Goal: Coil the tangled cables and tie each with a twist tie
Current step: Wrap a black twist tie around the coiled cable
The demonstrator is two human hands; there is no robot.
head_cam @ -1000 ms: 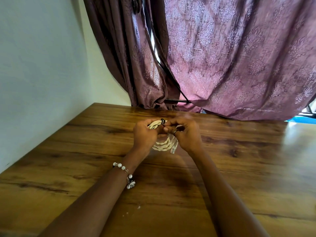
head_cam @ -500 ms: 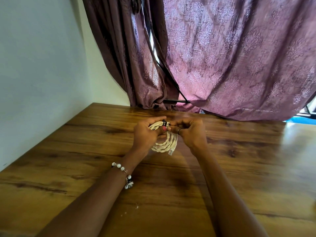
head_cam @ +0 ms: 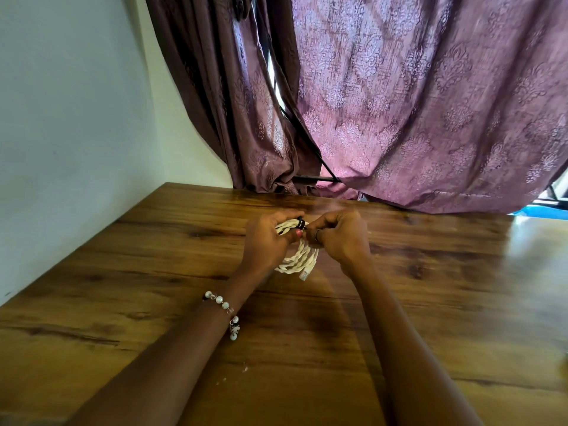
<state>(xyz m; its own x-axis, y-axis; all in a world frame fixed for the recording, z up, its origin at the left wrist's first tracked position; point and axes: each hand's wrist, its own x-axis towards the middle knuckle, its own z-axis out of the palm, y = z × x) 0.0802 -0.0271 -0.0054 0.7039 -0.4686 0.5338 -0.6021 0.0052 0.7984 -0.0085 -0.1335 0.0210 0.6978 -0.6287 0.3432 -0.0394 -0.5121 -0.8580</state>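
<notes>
A coiled white cable [head_cam: 299, 259] hangs between my two hands just above the wooden table [head_cam: 430, 302]. Its clear plug [head_cam: 307, 270] points down at the coil's lower right. A black twist tie [head_cam: 301, 224] wraps the top of the coil. My left hand [head_cam: 267, 241] grips the coil's left side, thumb pressed just below the tie. My right hand [head_cam: 341, 238] pinches the tie from the right, and its fingers hide the tie's ends.
A purple patterned curtain [head_cam: 415, 103] hangs behind the table's far edge. A pale wall [head_cam: 76, 118] runs along the table's left side. A few small white specks [head_cam: 242, 368] lie on the wood near my left forearm.
Both hands stay at the coil's top and shifted a little as they work the tie. The coil hangs slightly lower and more open beneath them.
</notes>
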